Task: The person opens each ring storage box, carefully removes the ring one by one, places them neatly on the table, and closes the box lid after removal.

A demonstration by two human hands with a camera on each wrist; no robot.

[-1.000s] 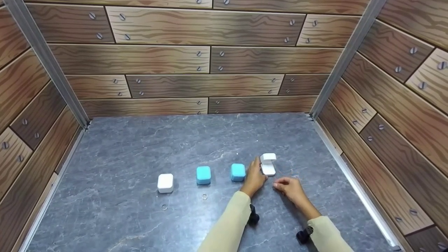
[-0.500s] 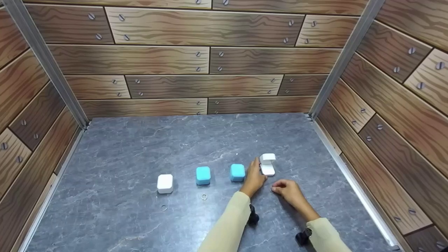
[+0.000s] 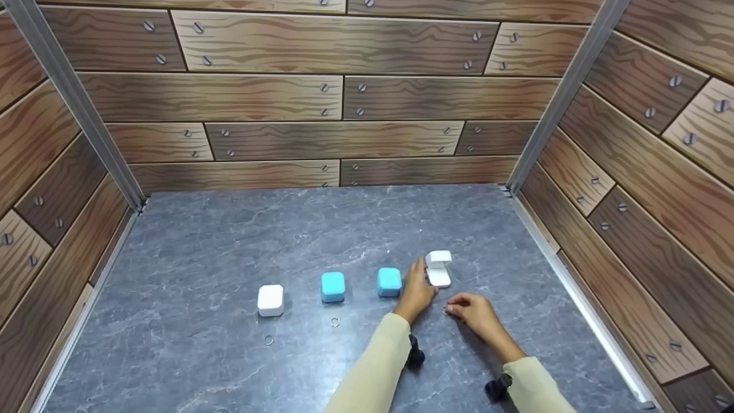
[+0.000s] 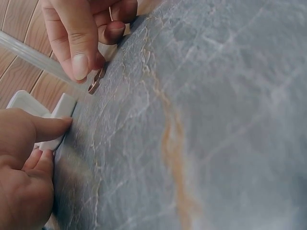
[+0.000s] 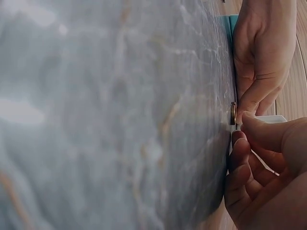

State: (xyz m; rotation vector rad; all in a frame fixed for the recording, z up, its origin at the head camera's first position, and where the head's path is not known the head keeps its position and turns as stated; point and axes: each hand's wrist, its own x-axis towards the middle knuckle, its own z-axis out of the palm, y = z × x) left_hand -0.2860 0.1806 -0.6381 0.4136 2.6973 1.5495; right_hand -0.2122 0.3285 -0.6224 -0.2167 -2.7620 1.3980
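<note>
A small white ring box (image 3: 439,278) stands with its lid raised at the right of the row. My left hand (image 3: 417,292) holds it from the left side, thumb at its front edge; in the left wrist view, thumb and fingers (image 4: 46,160) close around the base. In front of the box, my right hand (image 3: 477,314) pinches a small ring between thumb and fingertips, low over the table. The ring (image 4: 97,82) shows below those fingertips in the left wrist view, and the ring (image 5: 233,113) appears edge-on at the thumb tip in the right wrist view.
Left of my left hand stand two closed turquoise boxes (image 3: 389,281) and a closed white box (image 3: 270,300). One ring (image 3: 335,322) lies before the middle turquoise box, another ring (image 3: 269,340) before the white one. Wood-patterned walls (image 3: 344,97) enclose the grey marbled table (image 3: 229,241).
My right hand has shifted slightly toward me and to the left, bringing the ring a little away from the open box. My left hand stays where it was on the box.
</note>
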